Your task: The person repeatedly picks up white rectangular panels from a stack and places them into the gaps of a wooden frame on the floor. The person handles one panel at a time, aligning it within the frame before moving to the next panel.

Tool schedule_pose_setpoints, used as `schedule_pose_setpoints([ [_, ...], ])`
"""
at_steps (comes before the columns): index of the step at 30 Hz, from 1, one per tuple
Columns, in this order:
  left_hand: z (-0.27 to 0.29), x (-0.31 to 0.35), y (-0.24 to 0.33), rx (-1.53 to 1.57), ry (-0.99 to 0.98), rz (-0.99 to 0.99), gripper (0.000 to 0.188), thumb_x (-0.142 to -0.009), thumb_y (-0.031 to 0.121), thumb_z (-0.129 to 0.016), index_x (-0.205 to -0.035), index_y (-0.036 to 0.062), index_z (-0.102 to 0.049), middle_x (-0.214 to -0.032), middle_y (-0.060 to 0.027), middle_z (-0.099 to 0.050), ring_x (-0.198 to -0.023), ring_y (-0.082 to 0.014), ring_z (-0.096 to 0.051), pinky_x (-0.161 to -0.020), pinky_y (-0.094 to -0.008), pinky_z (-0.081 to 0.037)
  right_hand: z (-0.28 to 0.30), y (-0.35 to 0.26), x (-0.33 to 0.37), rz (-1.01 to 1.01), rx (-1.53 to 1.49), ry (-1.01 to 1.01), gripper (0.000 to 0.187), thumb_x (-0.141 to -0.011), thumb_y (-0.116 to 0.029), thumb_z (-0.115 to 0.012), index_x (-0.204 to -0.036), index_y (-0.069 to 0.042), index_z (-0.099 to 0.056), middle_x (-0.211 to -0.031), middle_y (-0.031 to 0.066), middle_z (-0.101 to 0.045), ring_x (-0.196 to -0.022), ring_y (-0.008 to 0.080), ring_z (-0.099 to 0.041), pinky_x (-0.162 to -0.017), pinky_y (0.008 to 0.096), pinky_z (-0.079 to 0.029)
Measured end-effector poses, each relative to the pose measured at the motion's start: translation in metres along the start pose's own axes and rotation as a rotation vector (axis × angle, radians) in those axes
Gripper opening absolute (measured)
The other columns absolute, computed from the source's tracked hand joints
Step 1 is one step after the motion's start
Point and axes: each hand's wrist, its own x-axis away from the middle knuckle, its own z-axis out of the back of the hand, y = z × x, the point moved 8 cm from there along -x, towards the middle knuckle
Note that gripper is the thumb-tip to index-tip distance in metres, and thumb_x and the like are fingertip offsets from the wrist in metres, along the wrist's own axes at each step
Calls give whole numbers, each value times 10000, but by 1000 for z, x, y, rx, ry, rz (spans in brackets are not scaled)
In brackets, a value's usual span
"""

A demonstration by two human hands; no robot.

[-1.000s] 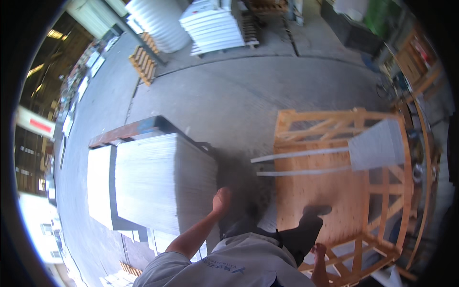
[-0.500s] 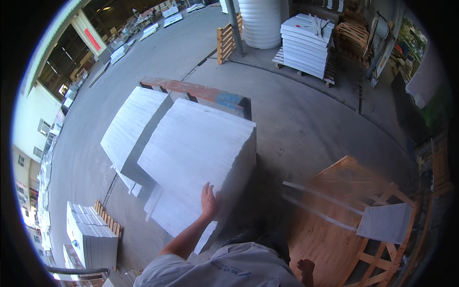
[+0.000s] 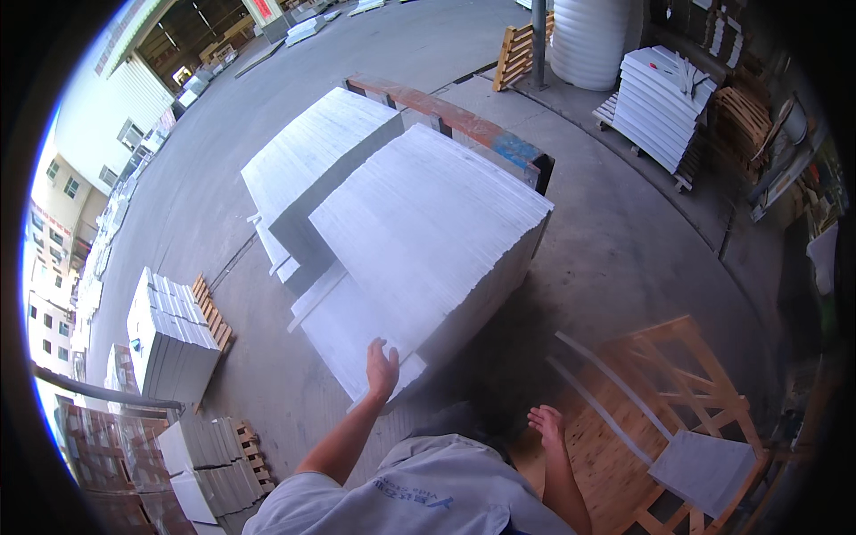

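Observation:
My left hand is over the near end of a stack of pale stone slabs, fingers stretched out and holding nothing. Whether it touches the stone, I cannot tell. The top slab is large and whitish, with a rough right edge. A lower slab juts out toward me from under it, with narrow pale strips on it. To the right of the stack, my right hand is raised in the air, open, with fingers apart and nothing in it. A second slab stack leans just left of the first.
A rusty red-brown beam runs behind both stacks. At lower right lies a wooden panel and crate frame with a white square slab and two long pale strips. Palletised slabs stand at left, more at far right.
The view has shifted, so the stacks appear farther right. My right hand has risen from low by my body, its fingers now spread. My left hand now appears over the lower slab's near end.

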Motion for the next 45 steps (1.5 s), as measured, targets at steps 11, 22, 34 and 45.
schedule_pose_setpoints([
  [11,14,-31,-147,85,-74,493,402,-875,299,-480,-1021,-56,-598,-1030,-260,-606,-1001,-387,-567,-883,-419,-424,-240,-14,38,38,388,-477,374,-920,-246,-516,-1167,34,-504,-1032,166,-631,-884,230,-643,-701,298,-523],
  [22,-22,-302,-300,340,87,472,384,-873,374,-497,-857,-3,-567,-670,-59,-517,-574,-146,-494,-483,-297,-415,-373,9,-6,-96,942,-290,680,-897,-522,-461,-1174,98,-492,-1102,194,-585,-879,230,-639,-613,288,-530],
  [34,13,-481,-291,461,138,397,557,-865,395,-501,-1217,-36,-512,-1206,-212,-547,-1139,-294,-510,-958,-347,-371,-393,6,12,-126,623,50,772,-853,-550,-520,-1199,138,-460,-1096,216,-583,-913,249,-642,-608,278,-538],
  [45,-12,-499,-316,517,-105,439,537,-879,476,-488,-1096,-8,-572,-979,-128,-601,-907,-199,-528,-825,-322,-405,-388,19,8,-43,618,191,696,-878,-510,-510,-1136,136,-517,-1039,204,-612,-773,243,-676,-546,272,-544],
])
